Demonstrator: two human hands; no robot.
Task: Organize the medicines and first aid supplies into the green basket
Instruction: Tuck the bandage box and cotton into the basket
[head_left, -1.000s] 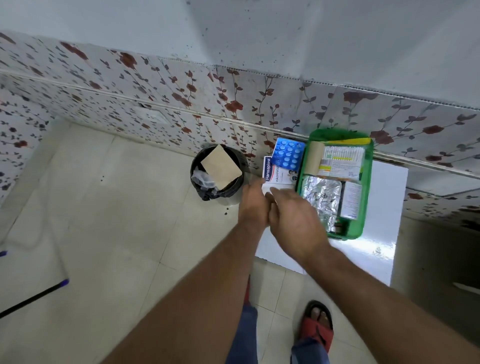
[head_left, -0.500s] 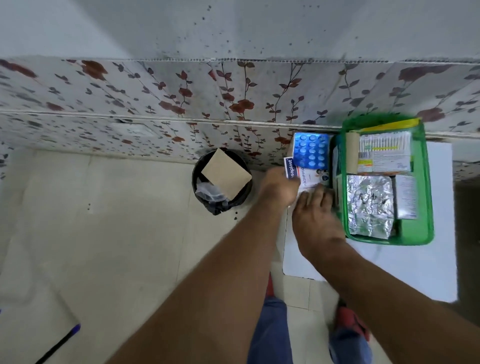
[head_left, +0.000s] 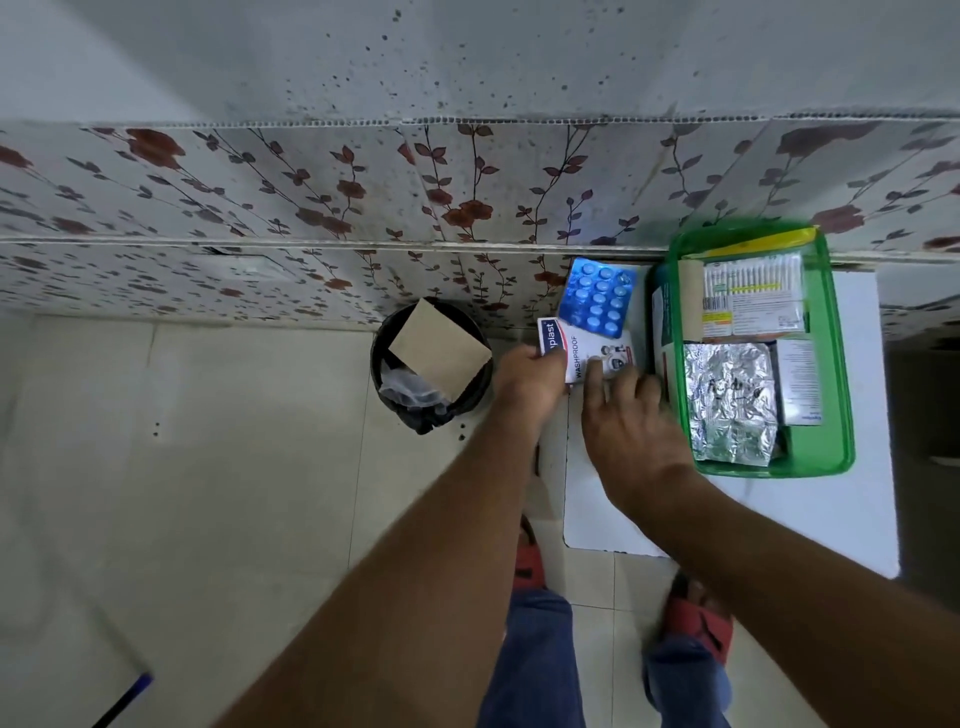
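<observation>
The green basket (head_left: 841, 364) sits on the white table (head_left: 862, 509) against the wall. It holds a cotton swab pack (head_left: 750, 299), a silver foil strip (head_left: 730, 400) and a white sachet (head_left: 800, 382). Left of the basket lies a blue blister pack (head_left: 597, 299). Just in front of it is a white plaster box (head_left: 582, 351) marked WASHPROOF. My left hand (head_left: 527, 379) grips the box's left end. My right hand (head_left: 631, 421) rests spread on its right end, fingers touching the box.
A black bin (head_left: 431, 364) with a brown card and a plastic bag in it stands on the tiled floor left of the table. The flower-patterned wall runs behind. My feet in red sandals (head_left: 698, 616) are below the table's front edge.
The view has swung so the basket sits further right. Both hands moved forward onto the plaster box; my left hand now grips its left end and my right fingers lie on it.
</observation>
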